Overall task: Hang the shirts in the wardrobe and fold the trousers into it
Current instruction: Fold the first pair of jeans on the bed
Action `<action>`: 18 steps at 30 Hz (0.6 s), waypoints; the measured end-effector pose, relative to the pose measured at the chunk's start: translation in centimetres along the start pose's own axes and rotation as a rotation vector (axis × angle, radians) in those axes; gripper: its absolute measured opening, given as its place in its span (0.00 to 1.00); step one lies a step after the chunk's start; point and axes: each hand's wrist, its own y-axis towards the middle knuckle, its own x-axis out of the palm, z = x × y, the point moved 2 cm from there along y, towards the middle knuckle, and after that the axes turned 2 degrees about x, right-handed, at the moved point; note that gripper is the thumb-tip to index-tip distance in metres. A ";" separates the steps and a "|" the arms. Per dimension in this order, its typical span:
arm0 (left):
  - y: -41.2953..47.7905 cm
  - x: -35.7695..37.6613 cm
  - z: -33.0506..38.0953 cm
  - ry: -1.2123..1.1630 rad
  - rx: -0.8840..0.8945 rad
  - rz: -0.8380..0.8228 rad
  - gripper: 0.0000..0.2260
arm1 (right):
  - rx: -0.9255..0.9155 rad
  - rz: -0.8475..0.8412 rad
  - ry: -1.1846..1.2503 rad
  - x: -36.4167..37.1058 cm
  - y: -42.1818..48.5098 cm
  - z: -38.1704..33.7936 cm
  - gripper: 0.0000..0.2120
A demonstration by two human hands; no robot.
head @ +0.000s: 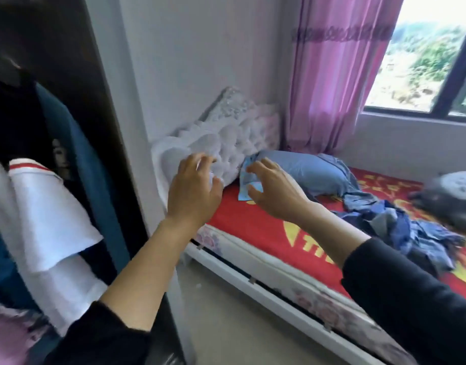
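Both my hands are raised in the air between the wardrobe and the bed, holding nothing. My left hand [193, 191] has loosely spread fingers in front of the white headboard. My right hand [272, 191] is also relaxed and empty, above the red bedcover. In the dark wardrobe [105, 122] at the left hang a white shirt with red-striped trim [50, 214], a blue garment [76, 154] and a black one [13, 122]. A crumpled heap of blue clothes [400, 227] lies on the bed to the right of my hands.
The bed [253, 233] with a red patterned cover stands along the wall, with a tufted white headboard [226, 143] and a blue pillow [305, 169]. A dark grey garment [453, 196] lies at the far right. Pink curtain [332, 75] and window behind. Bare floor [226, 312] below.
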 end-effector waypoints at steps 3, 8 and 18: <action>-1.4 7.6 4.1 -0.045 -0.058 -0.188 0.18 | 0.143 -0.068 -0.102 -1.6 -5.2 7.4 0.17; -2.6 19.3 12.0 -0.054 0.015 -0.493 0.19 | 0.413 -0.151 -0.203 -4.6 -13.1 18.7 0.17; -2.7 42.0 26.1 -0.064 0.237 -0.849 0.18 | 0.816 -0.275 -0.285 -5.7 -21.7 40.6 0.16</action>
